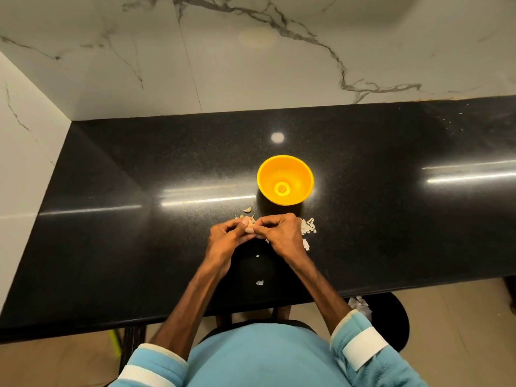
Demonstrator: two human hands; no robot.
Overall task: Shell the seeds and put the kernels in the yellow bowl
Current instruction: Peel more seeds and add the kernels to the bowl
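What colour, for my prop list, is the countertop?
The countertop is glossy black; best in head view.

Warm overhead light glares off the glossy black surface (139, 169) in one round spot and long streaks; edges bow, corners dim, focus slightly soft.

No legible writing anywhere.
The yellow bowl (267, 174), the black countertop (134, 247) and the blue-and-white sleeves (363, 344) show no readable letters, numbers or brand marks.
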